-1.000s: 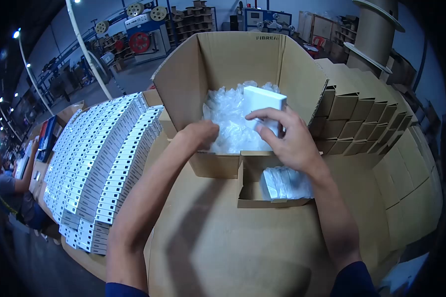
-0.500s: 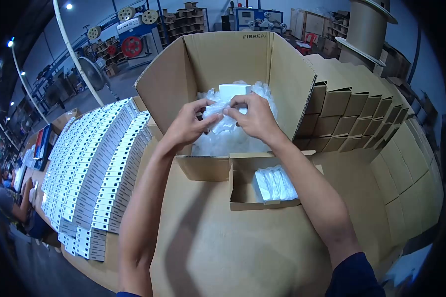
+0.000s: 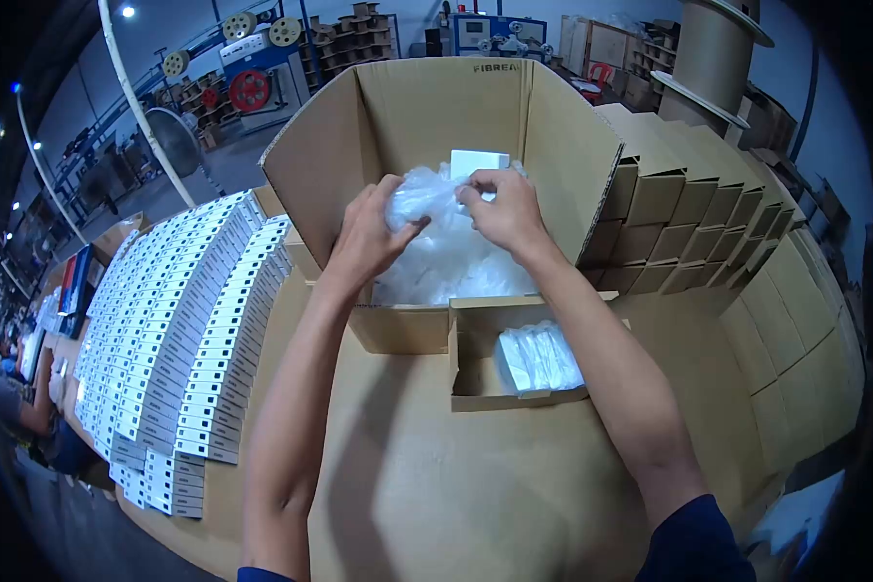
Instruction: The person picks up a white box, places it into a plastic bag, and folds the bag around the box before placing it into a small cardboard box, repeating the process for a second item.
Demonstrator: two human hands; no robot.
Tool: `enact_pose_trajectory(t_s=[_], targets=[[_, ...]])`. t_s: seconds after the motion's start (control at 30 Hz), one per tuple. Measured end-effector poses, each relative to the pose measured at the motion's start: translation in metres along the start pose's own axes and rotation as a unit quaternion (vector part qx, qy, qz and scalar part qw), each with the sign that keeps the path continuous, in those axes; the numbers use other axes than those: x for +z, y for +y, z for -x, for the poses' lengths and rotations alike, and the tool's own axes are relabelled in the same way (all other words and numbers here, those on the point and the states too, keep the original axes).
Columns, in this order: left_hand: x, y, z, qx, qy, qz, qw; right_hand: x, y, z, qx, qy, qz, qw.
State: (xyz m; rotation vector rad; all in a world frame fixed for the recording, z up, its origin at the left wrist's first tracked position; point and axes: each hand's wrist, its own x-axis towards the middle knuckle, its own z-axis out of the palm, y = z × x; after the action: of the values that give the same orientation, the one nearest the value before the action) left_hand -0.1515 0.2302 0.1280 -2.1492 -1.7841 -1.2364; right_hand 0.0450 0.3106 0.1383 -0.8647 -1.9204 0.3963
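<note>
A large open cardboard box (image 3: pixel 441 107) stands ahead, with clear plastic bags (image 3: pixel 446 267) in it. Above them, my left hand (image 3: pixel 373 223) grips a crumpled clear plastic bag (image 3: pixel 422 194) between thumb and fingers. My right hand (image 3: pixel 502 209) pinches the right side of the same plastic. Behind my right fingers a white box (image 3: pixel 479 163) shows its upper part; whether my hand touches it is hidden. Nearer to me, a small open carton (image 3: pixel 470 376) holds several plastic-wrapped white items (image 3: pixel 541 359), partly covered by my right forearm.
Rows of stacked white boxes (image 3: pixel 175 310) fill the left side. Folded brown cartons (image 3: pixel 689 209) are stacked on the right, beside the large box. A person (image 3: pixel 39 407) sits at the far left edge. Machinery (image 3: pixel 262 73) and a large spool (image 3: pixel 718 58) stand behind.
My left hand has moved slightly up with the plastic, which is now bunched wider. My right hand has shifted right and up. The white box behind them appears farther right and higher.
</note>
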Motion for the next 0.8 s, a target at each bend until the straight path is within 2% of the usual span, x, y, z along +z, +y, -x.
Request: enact_pose_trajectory(t_s=[0.03,0.13,0.23,0.27,0.37,0.4,0.43,0.5,0.53,0.63,0.67,0.77,0.8], targets=[[0.004,-0.003,0.002,0.029,0.021,-0.028,0.999,0.000,0.003,-0.001,0.012,-0.001,0.003,1.000],[0.015,-0.010,0.005,-0.030,-0.077,-0.012,0.996,-0.003,0.012,-0.006,0.009,0.073,-0.023,0.997],[0.028,-0.018,0.007,-0.143,-0.132,-0.074,0.978,-0.008,0.019,-0.011,0.028,0.111,-0.093,0.989],[0.026,-0.023,0.008,-0.126,-0.201,-0.098,0.967,-0.015,0.022,-0.012,0.048,0.091,-0.102,0.989],[0.013,-0.017,0.014,0.062,-0.103,-0.056,0.991,-0.024,0.025,-0.011,0.079,0.054,-0.100,0.990],[-0.008,-0.001,0.009,-0.014,-0.168,0.047,0.985,-0.026,0.026,-0.010,0.070,0.044,-0.099,0.992],[-0.016,0.008,0.002,-0.084,-0.145,0.165,0.972,-0.029,0.023,-0.009,0.060,0.036,-0.098,0.993],[-0.024,0.021,-0.005,-0.223,-0.090,0.391,0.888,-0.036,0.012,-0.005,0.072,-0.017,-0.125,0.989],[-0.015,0.026,-0.002,-0.160,-0.042,0.314,0.935,-0.038,0.005,-0.005,0.074,-0.044,-0.138,0.987],[-0.003,0.014,-0.010,-0.073,-0.078,0.164,0.981,-0.037,-0.003,-0.006,-0.030,-0.052,-0.034,0.998],[0.008,0.003,-0.012,-0.088,-0.010,0.168,0.982,-0.036,-0.004,-0.005,-0.023,-0.045,-0.014,0.999],[-0.003,0.010,-0.010,-0.140,-0.005,0.161,0.977,-0.025,0.014,-0.007,-0.026,-0.009,-0.052,0.998],[-0.001,0.009,-0.008,-0.118,0.021,0.158,0.980,-0.025,0.008,-0.006,-0.019,0.019,-0.049,0.998]])
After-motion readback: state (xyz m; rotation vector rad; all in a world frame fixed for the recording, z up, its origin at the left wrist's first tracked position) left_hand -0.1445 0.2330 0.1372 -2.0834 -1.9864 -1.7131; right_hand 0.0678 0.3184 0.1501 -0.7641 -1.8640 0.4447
